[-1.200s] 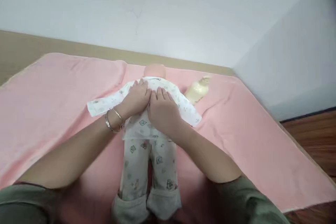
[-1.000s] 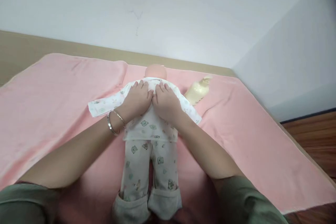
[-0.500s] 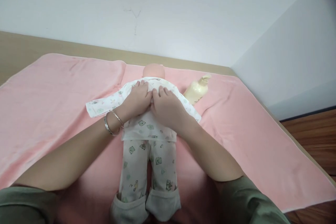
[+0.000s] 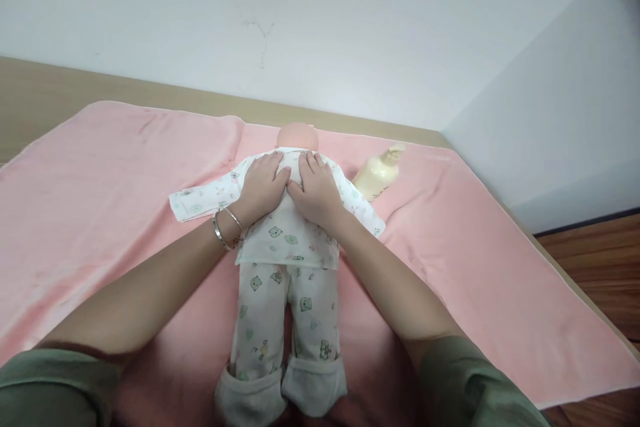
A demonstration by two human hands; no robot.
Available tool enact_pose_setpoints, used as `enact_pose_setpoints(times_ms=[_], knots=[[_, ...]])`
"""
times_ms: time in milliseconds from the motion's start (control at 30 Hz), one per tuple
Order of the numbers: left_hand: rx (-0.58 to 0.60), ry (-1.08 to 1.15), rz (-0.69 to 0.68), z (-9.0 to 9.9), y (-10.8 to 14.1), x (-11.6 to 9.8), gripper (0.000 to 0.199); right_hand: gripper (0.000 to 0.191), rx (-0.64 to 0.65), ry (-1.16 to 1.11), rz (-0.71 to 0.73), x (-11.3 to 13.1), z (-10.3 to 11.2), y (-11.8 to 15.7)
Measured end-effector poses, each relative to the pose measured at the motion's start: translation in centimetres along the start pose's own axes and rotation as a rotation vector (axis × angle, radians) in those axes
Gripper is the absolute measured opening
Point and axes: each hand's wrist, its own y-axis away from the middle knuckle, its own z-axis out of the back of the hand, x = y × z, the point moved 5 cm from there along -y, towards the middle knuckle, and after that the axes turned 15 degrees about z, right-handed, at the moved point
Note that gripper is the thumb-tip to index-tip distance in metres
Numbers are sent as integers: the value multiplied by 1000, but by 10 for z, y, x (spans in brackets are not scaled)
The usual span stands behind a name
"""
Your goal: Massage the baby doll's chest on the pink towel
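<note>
A baby doll [image 4: 295, 233] in white printed pyjamas lies stretched out on a pink blanket [image 4: 480, 267], its bald head at the far end and its covered feet towards me. My left hand [image 4: 263, 183] rests flat on the left side of the doll's upper torso, fingers pointing away; two silver bangles circle that wrist. On the right side of the same torso lies my right hand [image 4: 317, 190], palm down with the fingers stretched out. Both thumbs point inward, their tips close together. The doll's face is not visible.
Just right of the doll's shoulder, a cream pump bottle [image 4: 377, 173] lies tilted on the blanket. A pale wooden edge [image 4: 350, 121] runs along the far side, against a white wall [image 4: 375, 33]. Dark wood [image 4: 600, 267] shows at the lower right.
My hands have moved apart on the doll's upper torso, the left outward to the left and the right outward to the right. The view has shifted slightly.
</note>
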Motion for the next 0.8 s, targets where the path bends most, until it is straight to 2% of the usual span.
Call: enact_pose_setpoints(times_ms=[167, 333, 433, 533, 633, 700, 800], knots=[[-24, 9, 3, 0, 1, 1, 60, 68, -33, -50, 25, -12, -3, -4], [-12, -5, 7, 0, 1, 0, 62, 66, -10, -28, 38, -11, -2, -3], [-15, 16, -11, 1, 1, 0, 59, 64, 45, 5, 84, -3, 5, -2], [-14, 45, -39, 1, 2, -1, 56, 58, 52, 27, 174, 9, 24, 3], [-22, 52, -37, 3, 4, -3, 53, 56, -106, 70, 228, 20, 56, 12], [-33, 27, -18, 4, 5, -4, 53, 59, -242, 103, 194, 23, 74, 20], [-29, -14, -6, 4, 7, -6, 52, 64, -396, 131, 126, 21, 80, 28]])
